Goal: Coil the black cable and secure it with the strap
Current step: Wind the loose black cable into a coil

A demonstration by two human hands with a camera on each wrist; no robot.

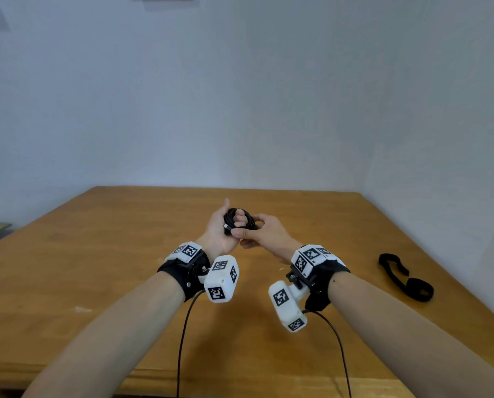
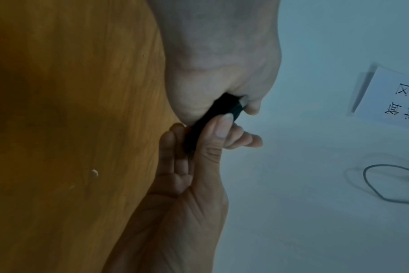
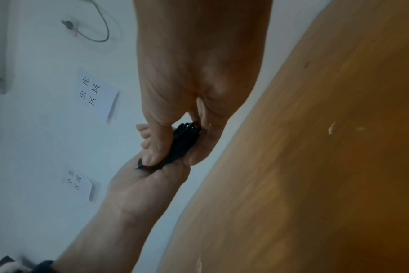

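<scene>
Both hands, left (image 1: pixel 221 229) and right (image 1: pixel 264 232), pinch the coiled cable (image 1: pixel 238 219) between them; the strap (image 1: pixel 404 278) lies well right of the grip.

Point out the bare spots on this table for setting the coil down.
The wooden table is bare left of the left hand, and behind both hands to the far edge. Right of the right hand, a bare strip runs to the black fabric strap. The black coiled cable sits between the hands.
</scene>
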